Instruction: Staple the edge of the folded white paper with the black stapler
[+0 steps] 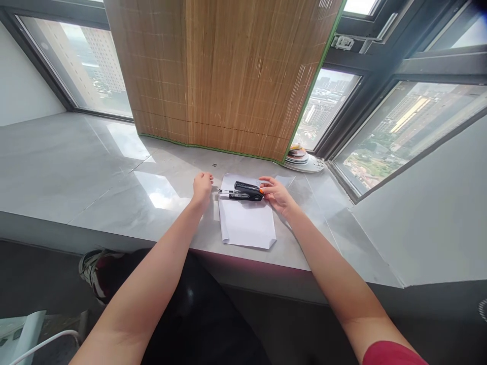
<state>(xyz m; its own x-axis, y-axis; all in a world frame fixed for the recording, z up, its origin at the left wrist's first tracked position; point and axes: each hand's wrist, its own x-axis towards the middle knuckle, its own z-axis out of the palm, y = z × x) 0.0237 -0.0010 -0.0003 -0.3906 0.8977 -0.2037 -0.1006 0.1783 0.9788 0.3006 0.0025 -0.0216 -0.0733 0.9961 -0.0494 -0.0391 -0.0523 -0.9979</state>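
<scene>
A black stapler (249, 191) lies across a stack of white paper (249, 223), its metal staple tray (225, 192) sticking out to the left. Gripping the stapler's rear end by its orange part is my right hand (276, 195), fingers and thumb bent around it. My left hand (202, 188) is closed, just left of the paper and apart from the stapler. Whatever its curled fingers may hold is hidden. Beyond it, small dark pieces (214, 165) rest on the sill, too small to name.
The grey tiled windowsill (114, 187) carries everything. A bamboo blind (224, 76) hangs behind the paper. Stacked plates (302, 159) stand in the right corner near the window frame (331, 147). My shoe (93, 271) shows below the sill's front edge.
</scene>
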